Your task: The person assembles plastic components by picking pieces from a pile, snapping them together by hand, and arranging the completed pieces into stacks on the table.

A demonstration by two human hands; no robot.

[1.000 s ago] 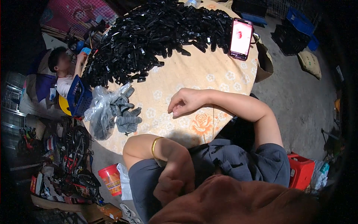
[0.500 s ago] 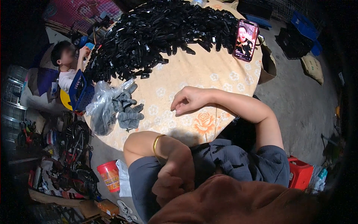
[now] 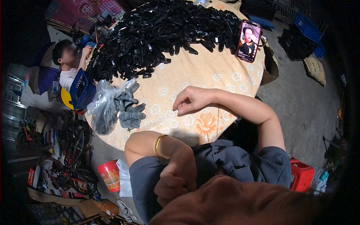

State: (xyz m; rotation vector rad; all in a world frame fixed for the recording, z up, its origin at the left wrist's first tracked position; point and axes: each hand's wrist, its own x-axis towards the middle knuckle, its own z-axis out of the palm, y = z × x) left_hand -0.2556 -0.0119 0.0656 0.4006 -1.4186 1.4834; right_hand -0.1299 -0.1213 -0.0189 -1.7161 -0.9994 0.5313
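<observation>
My right hand point(image 3: 192, 100) rests on the flowered tablecloth point(image 3: 202, 78), its fingers loosely curled and the thumb close to the index finger. Nothing shows in it. Raised against my face, my left hand point(image 3: 173, 183) is folded into a fist, with a gold bangle point(image 3: 159, 146) on that arm. No object is visible in this fist. Left of my right hand lie grey gloves point(image 3: 131, 116), beside and partly inside a clear plastic bag point(image 3: 104, 112). A wide heap of small black plastic parts point(image 3: 161, 32) covers the far side of the round table.
A phone point(image 3: 248, 41) stands upright at the table's right edge, its screen lit. Another person point(image 3: 69, 67) sits at the far left by a blue basket point(image 3: 83, 92). A red bucket point(image 3: 108, 174) and red stool point(image 3: 301, 174) stand on the floor.
Both my hands keep their pose and place. The phone's picture has changed, and the other person's hand has shifted slightly. The whole view has moved a little.
</observation>
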